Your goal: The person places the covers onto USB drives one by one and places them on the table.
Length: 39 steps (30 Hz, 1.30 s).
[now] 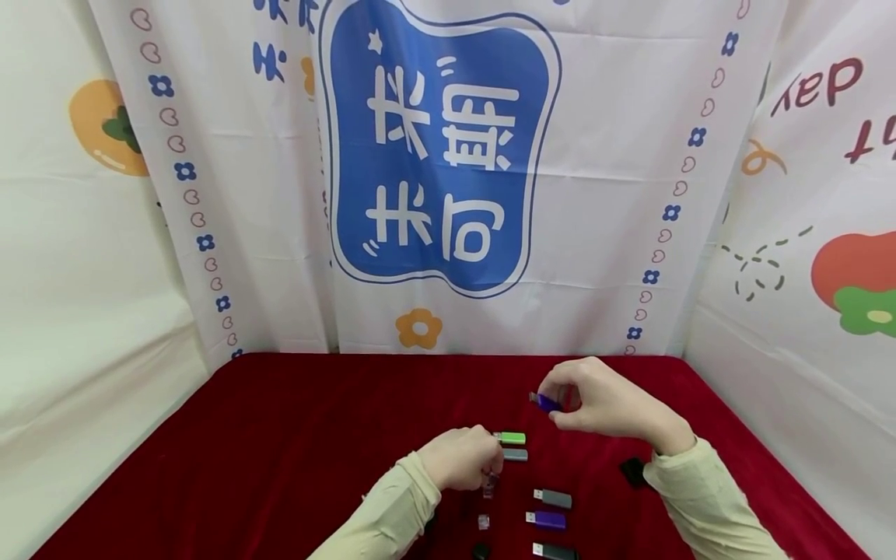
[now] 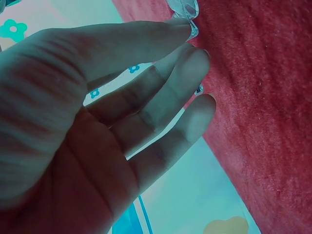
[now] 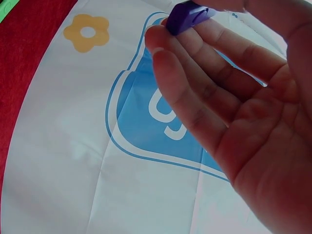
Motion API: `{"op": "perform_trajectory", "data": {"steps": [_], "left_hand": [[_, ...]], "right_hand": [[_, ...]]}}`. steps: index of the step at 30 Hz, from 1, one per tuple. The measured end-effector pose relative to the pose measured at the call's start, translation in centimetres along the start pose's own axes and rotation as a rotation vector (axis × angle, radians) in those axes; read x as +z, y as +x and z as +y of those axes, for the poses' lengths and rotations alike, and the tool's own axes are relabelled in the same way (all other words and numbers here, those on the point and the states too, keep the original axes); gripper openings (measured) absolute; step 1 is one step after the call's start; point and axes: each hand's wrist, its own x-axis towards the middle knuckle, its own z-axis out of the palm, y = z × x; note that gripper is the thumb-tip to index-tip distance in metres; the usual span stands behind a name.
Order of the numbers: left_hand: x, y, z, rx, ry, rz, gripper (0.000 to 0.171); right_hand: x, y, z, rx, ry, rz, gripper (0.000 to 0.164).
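My right hand (image 1: 595, 397) is raised above the cloth on the right, pinching a purple USB stick (image 1: 547, 403) between thumb and fingers, its metal plug pointing left. In the right wrist view that purple stick (image 3: 187, 17) sits at the fingertips. Lower and nearer the middle, my left hand (image 1: 462, 459) pinches a small clear plastic cap (image 2: 184, 9) between thumb and forefinger. Just right of the left hand lie a green USB stick (image 1: 513, 438) and a grey one (image 1: 516, 455), their left ends partly hidden by the fingers. Another clear cap (image 1: 484, 522) lies below that hand.
On the red cloth (image 1: 315, 435), a second grey USB stick (image 1: 556, 499), another purple one (image 1: 549, 520) and a black one (image 1: 555, 551) form a column at front. A black object (image 1: 633, 471) lies beside the right sleeve, and a small dark piece (image 1: 480, 551) at the front edge.
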Motion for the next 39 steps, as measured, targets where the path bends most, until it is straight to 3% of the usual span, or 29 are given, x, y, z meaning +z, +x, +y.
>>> {"op": "perform_trajectory", "data": {"steps": [16,22,25,32,39], "left_hand": [[0.4,0.1,0.3,-0.009,-0.024,-0.012,0.015],[0.5,0.2,0.6,-0.016,0.024,-0.01,0.014],[0.5,0.1,0.8,-0.016,0.043,-0.004,0.017],[0.6,0.0,1.0,-0.024,0.119,0.01,0.048],[0.7,-0.1,1.1,-0.044,0.169,0.035,0.042]], "right_hand": [[0.1,-0.1,-0.1,0.006,0.004,-0.006,0.023],[0.1,-0.1,-0.2,0.013,0.006,-0.009,0.023],[0.2,-0.1,-0.2,0.011,0.007,-0.01,0.023],[0.2,-0.1,-0.2,0.02,0.008,-0.017,0.023],[0.3,0.0,-0.2,0.008,-0.001,-0.015,0.024]]}}
